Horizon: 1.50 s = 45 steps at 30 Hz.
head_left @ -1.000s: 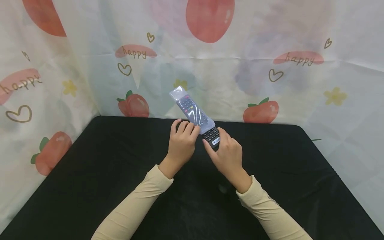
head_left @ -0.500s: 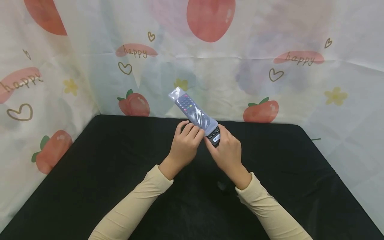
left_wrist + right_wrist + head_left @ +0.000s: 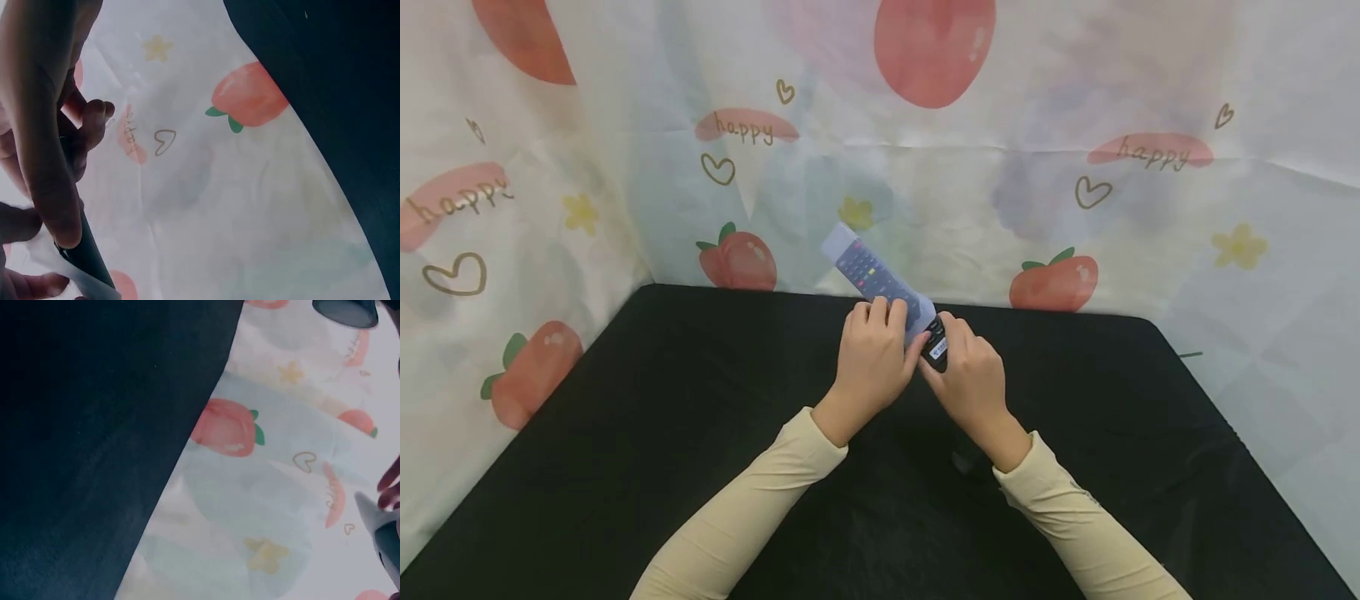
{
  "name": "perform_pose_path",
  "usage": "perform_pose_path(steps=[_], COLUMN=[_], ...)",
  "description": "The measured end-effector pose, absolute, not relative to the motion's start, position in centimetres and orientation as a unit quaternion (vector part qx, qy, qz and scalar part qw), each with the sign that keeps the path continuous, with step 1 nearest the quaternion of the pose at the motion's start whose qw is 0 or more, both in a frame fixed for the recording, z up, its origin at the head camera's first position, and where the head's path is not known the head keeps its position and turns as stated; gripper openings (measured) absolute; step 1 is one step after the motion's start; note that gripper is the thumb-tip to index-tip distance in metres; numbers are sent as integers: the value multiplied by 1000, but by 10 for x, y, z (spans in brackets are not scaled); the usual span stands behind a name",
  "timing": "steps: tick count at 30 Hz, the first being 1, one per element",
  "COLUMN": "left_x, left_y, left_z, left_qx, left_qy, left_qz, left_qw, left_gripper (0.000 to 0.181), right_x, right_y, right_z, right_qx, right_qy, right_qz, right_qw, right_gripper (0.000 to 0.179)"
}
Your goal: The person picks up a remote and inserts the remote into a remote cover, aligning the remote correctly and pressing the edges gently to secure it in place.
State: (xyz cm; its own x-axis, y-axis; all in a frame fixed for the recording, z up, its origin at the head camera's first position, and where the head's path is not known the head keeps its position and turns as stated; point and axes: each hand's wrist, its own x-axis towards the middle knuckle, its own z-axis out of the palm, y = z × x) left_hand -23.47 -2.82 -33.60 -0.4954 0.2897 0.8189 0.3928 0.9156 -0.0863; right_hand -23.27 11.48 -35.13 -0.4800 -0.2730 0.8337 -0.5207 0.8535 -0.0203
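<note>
In the head view a black remote control (image 3: 937, 348) is held slanted above the table, its far end leaning up and left. A clear, bluish plastic sleeve (image 3: 838, 242) covers most of it and extends past the far end; the near end with a white label is bare. My left hand (image 3: 871, 358) grips the sleeved part, fingers across the front and thumb at the sleeve's mouth. My right hand (image 3: 973, 379) pinches the bare end between thumb and fingers. The left wrist view catches the remote's dark edge (image 3: 90, 259) and the sleeve's pale rim (image 3: 94, 284).
A black cloth (image 3: 700, 367) covers the table. Behind and beside it hangs a pale printed curtain (image 3: 955, 225) with fruit, hearts and lettering. A dark, rounded thing (image 3: 347, 311) shows at the top right of the right wrist view.
The sleeve has slid down over more of the remote's keys. My left hand has shifted right, and its thumb now lies at the sleeve's mouth beside my right hand.
</note>
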Motion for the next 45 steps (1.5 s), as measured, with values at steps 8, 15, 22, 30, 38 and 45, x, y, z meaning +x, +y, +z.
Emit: perform_pose_path(steps=[8, 15, 22, 30, 38, 45], left_x=[-237, -237, -237, -238, -240, -238], left_y=[-24, -26, -24, -16, -15, -18], left_z=[-346, -341, -334, -332, -340, -343], left_qx=[-203, -215, -199, -177, -223, -291], left_qy=[-849, -830, -840, -853, -855, -836], left_qz=[-96, -80, -41, -7, -61, -122], left_qw=[478, 508, 503, 490, 465, 449], left_gripper=[9, 10, 17, 22, 12, 12], right_x=[-234, -241, -248, -252, -250, -247], right_y=[117, 127, 136, 141, 147, 149], right_z=[-355, -351, -352, -355, -355, -350], right_qx=[247, 240, 248, 303, 337, 383], right_qy=[-866, -836, -808, -811, -821, -811], right_qz=[87, 11, -51, -60, -50, -13], right_qw=[426, 494, 532, 496, 458, 443], right_gripper=[63, 58, 62, 63, 61, 58])
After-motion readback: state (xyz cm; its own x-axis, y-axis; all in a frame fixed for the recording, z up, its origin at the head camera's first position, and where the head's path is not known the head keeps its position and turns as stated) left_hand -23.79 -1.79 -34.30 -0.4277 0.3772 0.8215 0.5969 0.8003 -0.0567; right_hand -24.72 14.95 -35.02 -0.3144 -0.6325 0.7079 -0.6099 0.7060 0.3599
